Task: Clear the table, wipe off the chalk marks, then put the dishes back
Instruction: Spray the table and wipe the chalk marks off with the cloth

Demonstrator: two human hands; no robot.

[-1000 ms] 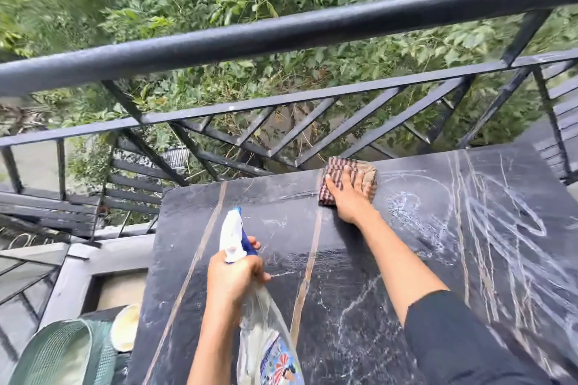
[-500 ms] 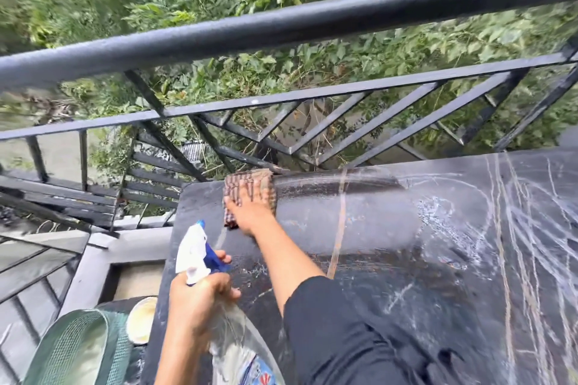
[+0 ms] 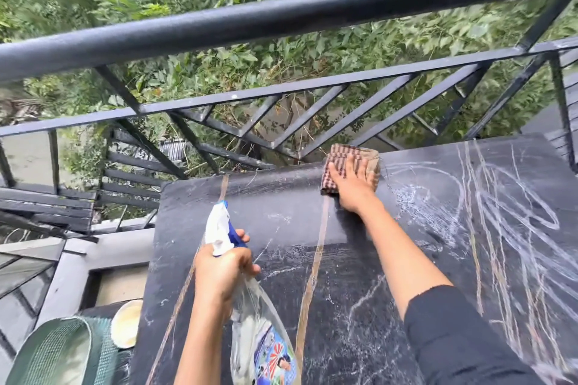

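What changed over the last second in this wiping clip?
The right hand, pressed flat on the cloth, swept it left along the far edge of the table, then back right to the chalk marks. The left hand kept gripping the spray bottle.

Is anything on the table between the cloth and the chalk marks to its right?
Nothing visible. The right hand presses the cloth at the table's far edge, and the chalk marks start just right of it. The left hand holds the spray bottle nearer and further left, outside that path.
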